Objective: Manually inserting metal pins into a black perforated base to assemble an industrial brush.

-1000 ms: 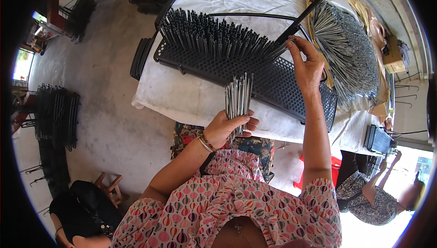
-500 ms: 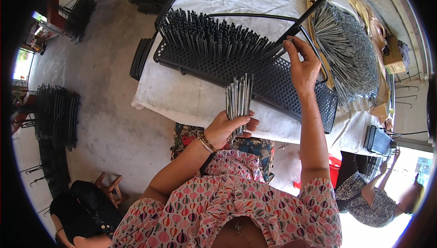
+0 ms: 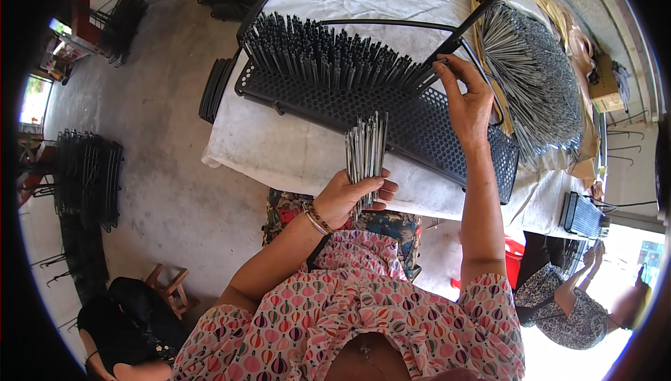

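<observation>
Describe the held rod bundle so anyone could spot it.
On the white tablecloth lies a black perforated rack. Below it in view, the left grip holds the rod bundle: small and silvery, unlike the rack's dark upright rods or the big heap at right.

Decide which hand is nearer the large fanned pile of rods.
Right. The right hand is just left of the pile; the left hand is farther off, lower left.
</observation>
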Demonstrator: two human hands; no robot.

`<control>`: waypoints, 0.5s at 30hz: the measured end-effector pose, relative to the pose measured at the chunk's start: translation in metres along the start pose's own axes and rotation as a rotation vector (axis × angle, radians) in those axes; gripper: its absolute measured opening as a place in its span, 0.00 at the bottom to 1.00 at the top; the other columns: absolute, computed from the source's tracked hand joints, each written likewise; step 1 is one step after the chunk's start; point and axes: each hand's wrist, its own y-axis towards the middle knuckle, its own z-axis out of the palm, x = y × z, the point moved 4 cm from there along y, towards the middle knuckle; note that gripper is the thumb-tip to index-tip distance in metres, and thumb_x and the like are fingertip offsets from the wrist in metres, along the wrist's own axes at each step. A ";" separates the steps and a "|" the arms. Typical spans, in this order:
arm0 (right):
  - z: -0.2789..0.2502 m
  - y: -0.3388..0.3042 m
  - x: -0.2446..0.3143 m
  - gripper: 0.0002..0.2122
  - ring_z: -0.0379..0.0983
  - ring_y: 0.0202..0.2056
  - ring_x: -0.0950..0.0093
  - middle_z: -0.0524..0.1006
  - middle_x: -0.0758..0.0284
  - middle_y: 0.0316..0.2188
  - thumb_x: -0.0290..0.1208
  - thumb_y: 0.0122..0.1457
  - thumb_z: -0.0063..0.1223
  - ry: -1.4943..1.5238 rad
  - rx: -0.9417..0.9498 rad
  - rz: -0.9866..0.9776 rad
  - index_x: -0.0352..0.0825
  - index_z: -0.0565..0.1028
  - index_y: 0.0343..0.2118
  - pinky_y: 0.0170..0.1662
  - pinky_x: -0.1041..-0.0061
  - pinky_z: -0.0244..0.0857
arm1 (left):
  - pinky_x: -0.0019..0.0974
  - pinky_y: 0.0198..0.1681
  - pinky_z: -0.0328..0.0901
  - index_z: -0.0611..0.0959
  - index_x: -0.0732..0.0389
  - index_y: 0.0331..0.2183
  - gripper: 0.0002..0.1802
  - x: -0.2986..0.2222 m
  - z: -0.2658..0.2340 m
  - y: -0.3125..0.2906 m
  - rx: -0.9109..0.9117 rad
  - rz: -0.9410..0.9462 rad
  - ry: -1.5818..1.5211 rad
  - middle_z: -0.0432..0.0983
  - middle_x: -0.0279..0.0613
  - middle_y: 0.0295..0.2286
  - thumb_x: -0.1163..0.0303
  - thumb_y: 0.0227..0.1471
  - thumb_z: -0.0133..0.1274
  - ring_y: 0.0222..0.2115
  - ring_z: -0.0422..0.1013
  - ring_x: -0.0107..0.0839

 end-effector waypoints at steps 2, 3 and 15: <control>0.002 0.000 0.003 0.09 0.73 0.35 0.80 0.78 0.65 0.32 0.26 0.55 0.55 0.021 0.029 -0.014 0.29 0.77 0.38 0.40 0.82 0.65 | 0.33 0.34 0.71 0.74 0.64 0.42 0.13 0.000 0.000 0.000 0.001 0.000 -0.006 0.76 0.46 0.35 0.70 0.54 0.49 0.35 0.74 0.31; 0.003 -0.001 0.004 0.09 0.73 0.35 0.80 0.78 0.65 0.32 0.26 0.55 0.55 0.020 0.029 -0.013 0.29 0.77 0.38 0.40 0.82 0.65 | 0.33 0.34 0.71 0.74 0.64 0.42 0.13 0.000 0.000 0.000 0.000 -0.001 -0.005 0.76 0.46 0.35 0.70 0.54 0.49 0.35 0.74 0.31; 0.004 -0.008 -0.003 0.09 0.73 0.35 0.81 0.78 0.66 0.32 0.25 0.56 0.54 0.094 -0.015 0.034 0.28 0.76 0.38 0.40 0.83 0.65 | 0.34 0.36 0.71 0.74 0.64 0.43 0.14 0.001 -0.001 0.001 0.003 -0.008 -0.012 0.76 0.45 0.36 0.70 0.55 0.49 0.35 0.74 0.32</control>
